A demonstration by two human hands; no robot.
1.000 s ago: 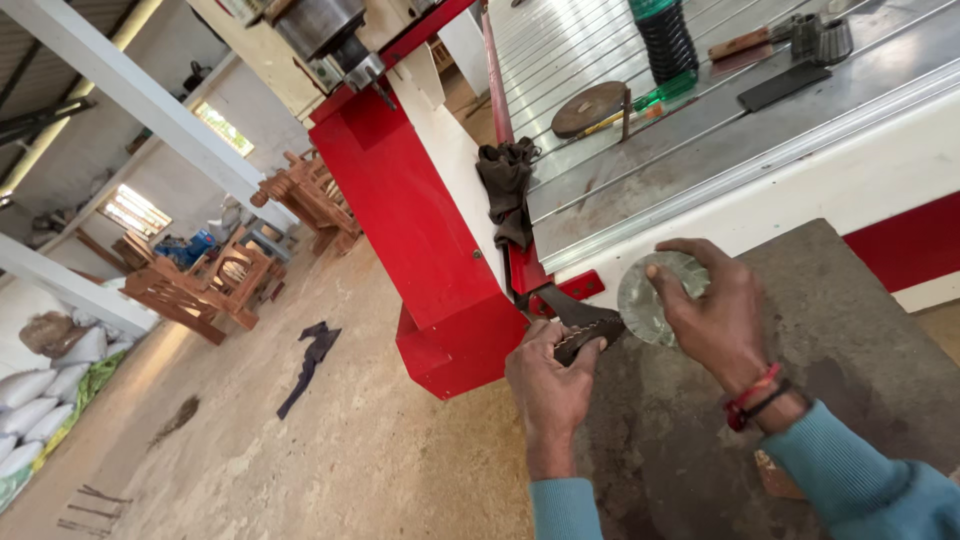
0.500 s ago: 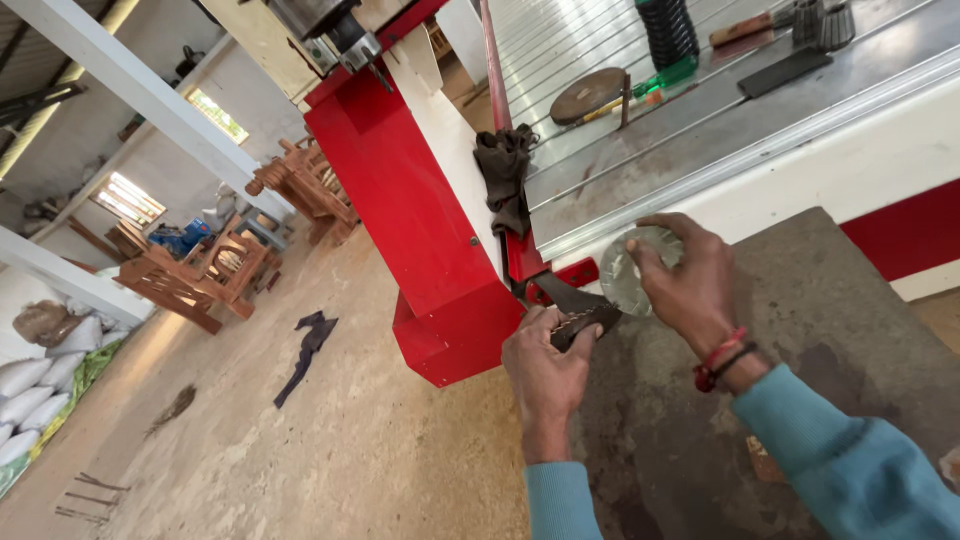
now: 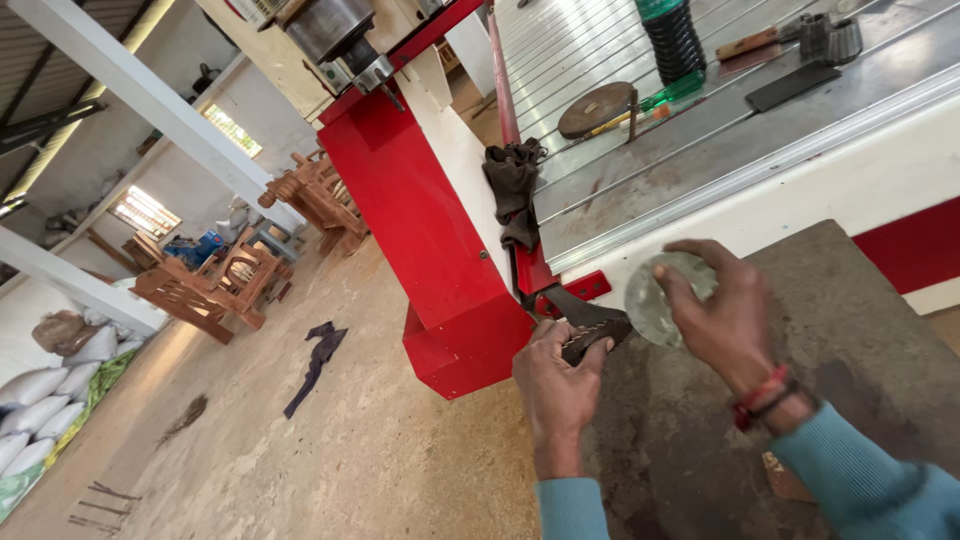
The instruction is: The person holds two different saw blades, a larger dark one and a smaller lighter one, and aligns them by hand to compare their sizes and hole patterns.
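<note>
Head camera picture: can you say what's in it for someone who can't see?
A person's right hand holds a round grey disc while the left hand grips a dark tool, over a grey slab beside a red and white machine.

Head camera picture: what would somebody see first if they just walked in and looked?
Probably the big red machine column in the middle, standing on the dusty floor. Close in front, the left hand grips a dark tool, and the right hand holds a round grey metal disc over a rough grey slab. Up top, a ribbed metal bed carries a rusty disc and a green bottle.
</note>
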